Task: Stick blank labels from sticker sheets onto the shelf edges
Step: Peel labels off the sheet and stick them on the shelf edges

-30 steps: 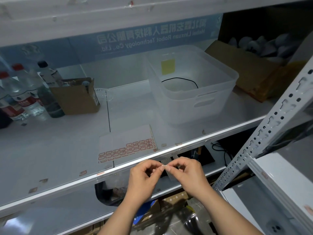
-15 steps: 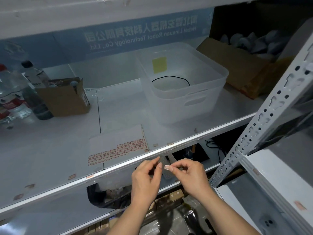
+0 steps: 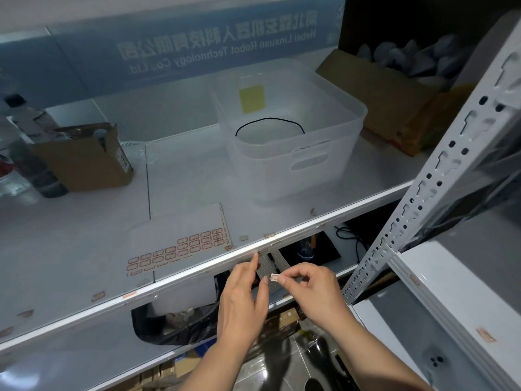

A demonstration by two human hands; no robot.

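Observation:
My right hand (image 3: pixel 313 289) pinches a small red-bordered blank label (image 3: pixel 274 277) between thumb and forefinger, just below the shelf's front edge (image 3: pixel 197 273). My left hand (image 3: pixel 244 294) is beside it with fingers straight, its forefinger tip reaching up to the edge near a label stuck there. A sticker sheet (image 3: pixel 180 241) with rows of red-bordered labels lies flat on the shelf behind the edge. Several labels are stuck along the edge and the shelf surface.
A translucent plastic bin (image 3: pixel 293 153) stands on the shelf behind the hands. A cardboard box (image 3: pixel 84 156) and bottles are at the left. A perforated white upright (image 3: pixel 417 193) runs diagonally at the right. A black bag (image 3: pixel 169 325) sits on the lower shelf.
My hands have parted: the right keeps the label, while the left opened and its forefinger rose to the shelf edge. The view shifted slightly right.

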